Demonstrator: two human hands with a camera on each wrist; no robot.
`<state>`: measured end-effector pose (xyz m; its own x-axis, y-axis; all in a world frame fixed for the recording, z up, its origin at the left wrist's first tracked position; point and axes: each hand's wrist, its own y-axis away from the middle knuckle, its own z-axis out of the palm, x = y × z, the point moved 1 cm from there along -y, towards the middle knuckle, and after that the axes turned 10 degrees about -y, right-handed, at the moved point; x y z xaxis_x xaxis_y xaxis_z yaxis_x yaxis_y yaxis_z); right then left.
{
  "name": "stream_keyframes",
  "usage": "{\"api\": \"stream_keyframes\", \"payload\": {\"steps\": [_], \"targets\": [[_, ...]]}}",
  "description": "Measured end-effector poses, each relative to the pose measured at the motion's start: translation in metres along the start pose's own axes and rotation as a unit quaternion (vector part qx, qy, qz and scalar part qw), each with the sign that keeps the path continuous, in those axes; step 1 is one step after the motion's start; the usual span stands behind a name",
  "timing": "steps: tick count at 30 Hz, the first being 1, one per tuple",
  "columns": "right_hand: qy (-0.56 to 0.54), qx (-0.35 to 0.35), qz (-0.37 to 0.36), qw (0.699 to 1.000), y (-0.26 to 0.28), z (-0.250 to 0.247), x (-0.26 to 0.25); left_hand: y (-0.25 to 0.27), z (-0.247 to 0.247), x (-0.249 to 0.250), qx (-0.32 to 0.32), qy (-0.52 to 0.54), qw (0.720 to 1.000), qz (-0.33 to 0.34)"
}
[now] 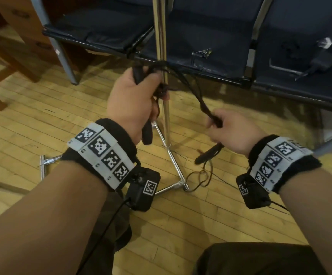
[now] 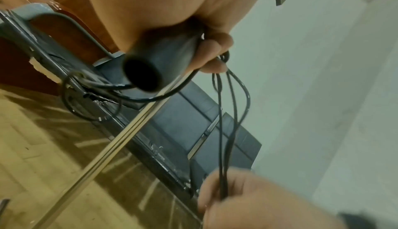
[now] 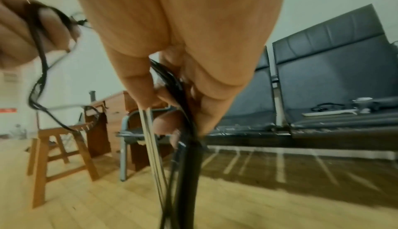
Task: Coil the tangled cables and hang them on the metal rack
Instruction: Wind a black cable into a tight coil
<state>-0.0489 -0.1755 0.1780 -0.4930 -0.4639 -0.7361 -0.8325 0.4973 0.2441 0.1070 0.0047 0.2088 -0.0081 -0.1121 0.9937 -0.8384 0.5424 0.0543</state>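
Note:
My left hand [image 1: 141, 90] grips a black tube-shaped handle [image 2: 155, 62] together with a bunch of thin black cable loops, right beside the chrome pole of the metal rack [image 1: 164, 56]. Black cable strands [image 1: 193, 92] run taut from that hand down to my right hand [image 1: 218, 124]. The right hand pinches the strands [image 3: 172, 82] as a bundle. A second black handle [image 1: 208, 153] hangs below the right hand. The rack's chrome base bars [image 1: 173, 161] lie on the floor between my hands.
A row of dark blue padded seats [image 1: 210, 36] stands behind the rack, with a black adapter [image 1: 320, 62] and small items on it. Wooden furniture [image 1: 12, 36] is at the far left. Thin wire loops [image 1: 200, 177] lie on the wooden floor near the rack base.

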Motion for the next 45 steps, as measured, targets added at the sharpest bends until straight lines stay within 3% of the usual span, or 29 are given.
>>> {"api": "stream_keyframes", "payload": {"steps": [3,7,12,16,20,24,27,29,32,37,40,45], "targets": [[0.021,-0.006,0.047,0.999,-0.004,0.002,0.012,0.0,-0.001,0.002,0.017,0.028,0.999,0.041],[0.045,-0.011,0.043,0.998,-0.007,0.005,0.013,-0.003,-0.005,0.003,0.062,0.051,0.995,0.055],[0.016,-0.039,0.068,0.997,-0.004,0.004,0.021,-0.008,-0.018,-0.002,0.09,-0.003,0.996,-0.006],[0.025,-0.006,0.046,0.999,-0.003,0.002,0.014,-0.011,-0.02,-0.011,0.061,-0.08,0.993,-0.063],[0.02,0.024,0.05,0.998,-0.001,0.0,0.004,-0.011,-0.021,-0.013,0.06,-0.108,0.99,-0.063],[-0.027,0.039,0.038,0.998,0.002,0.004,-0.011,-0.003,-0.006,-0.017,-0.086,-0.176,0.98,-0.038],[-0.165,0.008,0.029,0.986,0.005,0.011,-0.024,0.008,0.012,-0.022,-0.229,-0.197,0.953,-0.016],[-0.28,-0.021,0.046,0.959,0.007,0.016,-0.031,0.011,0.019,-0.023,-0.267,-0.197,0.943,-0.009],[-0.412,-0.062,0.097,0.904,0.007,0.02,-0.032,0.01,0.02,-0.024,-0.241,-0.192,0.951,-0.01],[-0.426,-0.077,0.074,0.898,0.008,0.021,-0.035,0.007,0.021,-0.024,-0.166,-0.161,0.973,0.0],[-0.38,-0.101,0.034,0.919,0.011,0.022,-0.035,0.005,0.022,-0.024,-0.14,-0.12,0.983,-0.008],[-0.26,-0.071,-0.021,0.963,0.016,0.019,-0.038,0.003,0.024,-0.024,-0.1,-0.119,0.988,-0.014]]}}
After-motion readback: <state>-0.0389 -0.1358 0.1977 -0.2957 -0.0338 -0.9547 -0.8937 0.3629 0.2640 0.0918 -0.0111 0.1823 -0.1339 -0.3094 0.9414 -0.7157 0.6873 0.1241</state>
